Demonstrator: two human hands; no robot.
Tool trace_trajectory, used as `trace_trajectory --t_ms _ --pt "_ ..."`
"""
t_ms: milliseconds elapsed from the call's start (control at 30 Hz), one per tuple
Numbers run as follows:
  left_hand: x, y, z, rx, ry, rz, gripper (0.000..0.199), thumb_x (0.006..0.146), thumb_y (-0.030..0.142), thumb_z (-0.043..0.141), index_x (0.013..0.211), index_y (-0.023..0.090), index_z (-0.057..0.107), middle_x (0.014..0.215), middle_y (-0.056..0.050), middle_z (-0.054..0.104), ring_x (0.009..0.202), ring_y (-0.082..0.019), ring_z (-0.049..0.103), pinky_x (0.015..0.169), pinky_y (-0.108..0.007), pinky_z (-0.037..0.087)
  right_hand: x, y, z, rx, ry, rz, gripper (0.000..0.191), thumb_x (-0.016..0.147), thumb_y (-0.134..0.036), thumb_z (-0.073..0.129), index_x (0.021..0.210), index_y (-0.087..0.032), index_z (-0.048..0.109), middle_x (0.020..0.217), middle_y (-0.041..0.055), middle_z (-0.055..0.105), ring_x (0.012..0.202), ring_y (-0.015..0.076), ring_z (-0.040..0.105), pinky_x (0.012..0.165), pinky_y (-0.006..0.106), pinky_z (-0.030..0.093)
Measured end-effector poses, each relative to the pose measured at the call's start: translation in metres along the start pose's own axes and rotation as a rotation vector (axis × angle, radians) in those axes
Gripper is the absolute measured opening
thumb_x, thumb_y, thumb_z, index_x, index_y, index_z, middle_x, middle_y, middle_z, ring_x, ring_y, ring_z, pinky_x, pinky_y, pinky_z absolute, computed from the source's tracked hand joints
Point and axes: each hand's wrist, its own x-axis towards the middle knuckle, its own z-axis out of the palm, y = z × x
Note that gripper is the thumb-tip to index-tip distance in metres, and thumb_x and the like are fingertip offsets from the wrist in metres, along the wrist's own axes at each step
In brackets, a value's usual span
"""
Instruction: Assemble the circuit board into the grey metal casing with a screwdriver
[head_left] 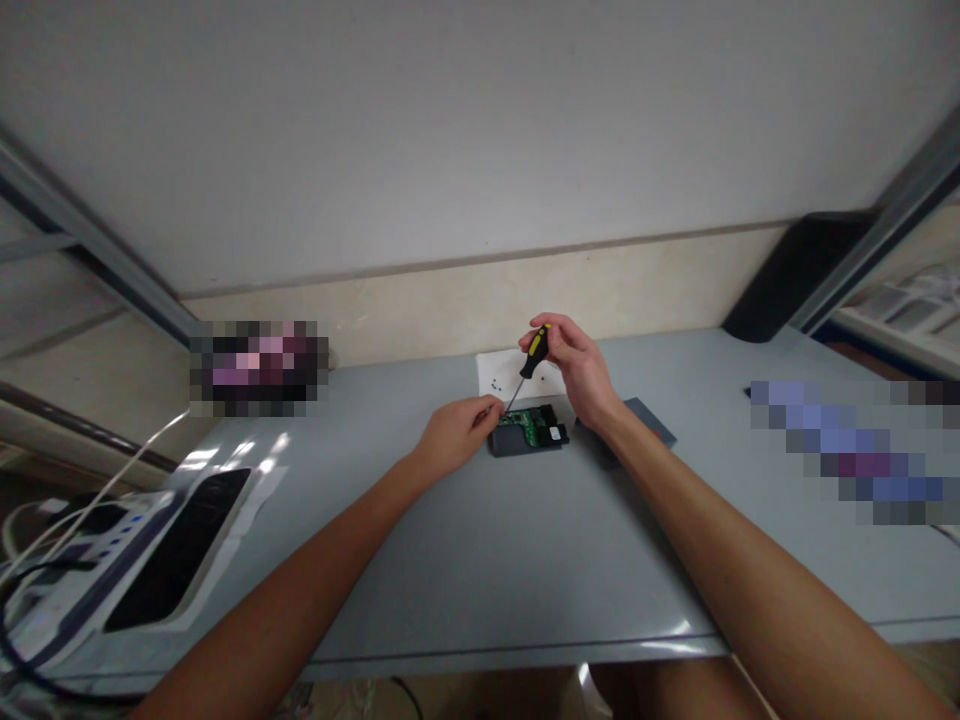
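Observation:
My right hand [576,365] is closed around the black and yellow handle of a screwdriver [535,352]. The screwdriver leans down to the left, its tip at the upper left part of a green circuit board [534,424]. This board sits in a flat dark electronic device [511,440] lying on the table. With bent fingers, my left hand [459,432] grips the device's left edge, close to the screwdriver tip. Several tiny dark screws [496,386] lie on a white sheet of paper [489,366] behind the device. A dark flat cover [651,420] is partly hidden under my right forearm.
On the left of the grey table [450,560] lies a black phone-like slab [184,550], beside a white power strip [112,555] with cables. Blurred-out items are at both sides. A black cylinder-like object [787,275] leans at the back right, against the wall [480,130].

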Motion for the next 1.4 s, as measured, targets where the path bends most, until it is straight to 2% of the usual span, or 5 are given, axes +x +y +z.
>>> trace_trajectory --t_ms 167,433,600,1000,1400 --pt "0.0002 -0.0006 0.0006 -0.016 0.000 0.007 0.034 0.110 0.042 0.048 0.104 0.024 0.076 0.098 -0.002 0.080 0.084 -0.021 0.070 0.074 -0.028 0.042 0.0021 -0.0014 -0.0017 -0.066 0.007 -0.030 0.032 0.077 -0.046 0.092 0.096 -0.028 0.075 0.090 0.0000 0.070 0.088 0.0190 0.064 0.085 0.036 0.054" --pt "0.0002 0.0011 0.0000 0.003 0.011 0.016 0.035 0.110 0.043 0.047 0.100 0.024 0.075 0.090 -0.001 0.077 0.077 -0.019 0.065 0.069 -0.027 0.036 -0.0021 -0.0019 0.0029 -0.016 -0.024 -0.032 0.026 0.094 -0.051 0.076 0.105 -0.028 0.072 0.100 0.0028 0.075 0.097 0.0213 0.069 0.093 0.040 0.054" --pt "0.0001 0.0041 -0.0018 -0.007 -0.005 0.012 0.036 0.109 0.042 0.046 0.099 0.024 0.075 0.088 -0.002 0.075 0.076 -0.019 0.063 0.068 -0.027 0.035 -0.0003 -0.0026 -0.0004 -0.140 0.023 -0.097 0.021 0.082 -0.038 0.086 0.094 -0.026 0.072 0.090 -0.0001 0.068 0.083 0.0174 0.059 0.076 0.033 0.051" --pt "0.0009 0.0011 0.0000 -0.009 0.007 0.024 0.035 0.110 0.043 0.047 0.100 0.024 0.075 0.089 -0.001 0.076 0.078 -0.019 0.065 0.069 -0.027 0.037 -0.0020 -0.0040 0.0034 -0.058 0.010 -0.043 0.032 0.081 -0.049 0.089 0.097 -0.027 0.072 0.111 0.0046 0.076 0.100 0.0213 0.068 0.091 0.038 0.053" --pt "0.0006 0.0003 0.0003 -0.014 0.010 0.012 0.034 0.109 0.042 0.048 0.102 0.025 0.077 0.091 -0.001 0.078 0.078 -0.019 0.066 0.070 -0.027 0.039 -0.0010 -0.0067 0.0017 -0.032 -0.032 -0.008 0.021 0.089 -0.037 0.075 0.106 -0.027 0.070 0.095 0.0020 0.072 0.096 0.0213 0.065 0.090 0.039 0.050"
